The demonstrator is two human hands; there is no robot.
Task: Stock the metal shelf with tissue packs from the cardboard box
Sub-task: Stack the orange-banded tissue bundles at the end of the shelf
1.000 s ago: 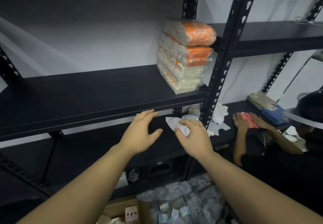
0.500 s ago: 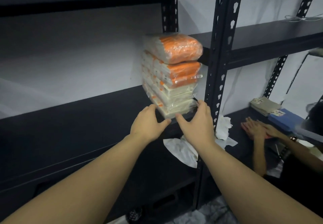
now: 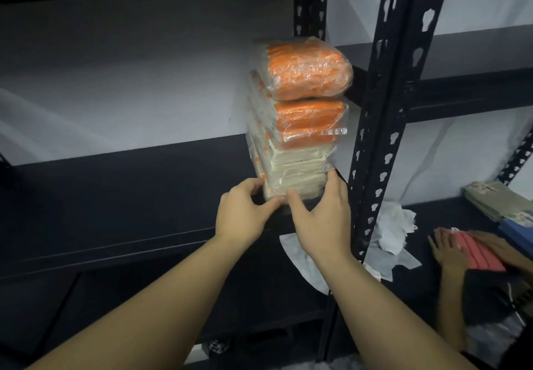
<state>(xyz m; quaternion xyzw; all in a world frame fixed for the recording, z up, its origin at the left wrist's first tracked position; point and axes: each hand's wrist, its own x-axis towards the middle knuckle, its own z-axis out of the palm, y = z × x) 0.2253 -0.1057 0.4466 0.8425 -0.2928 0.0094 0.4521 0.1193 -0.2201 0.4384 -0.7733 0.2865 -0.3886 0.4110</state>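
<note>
A stack of tissue packs (image 3: 302, 118) in clear wrap stands on the black metal shelf (image 3: 129, 185), hard against its right upright post. The top two packs are orange, the lower ones cream. My left hand (image 3: 245, 214) grips the bottom pack's left front corner. My right hand (image 3: 320, 214) holds the same pack's front and right side, fingers reaching up beside the post. The cardboard box is out of view.
The black slotted post (image 3: 383, 110) stands right of the stack. White crumpled wrapping (image 3: 392, 228) lies on the lower shelf. At the right, another person's hands (image 3: 450, 251) rest on a red pack (image 3: 476, 254), with more packs (image 3: 496, 199) behind.
Both hands rose from below the shelf edge to the stack's base and closed on the bottom pack. The view moved closer and upward; the box on the floor left the frame.
</note>
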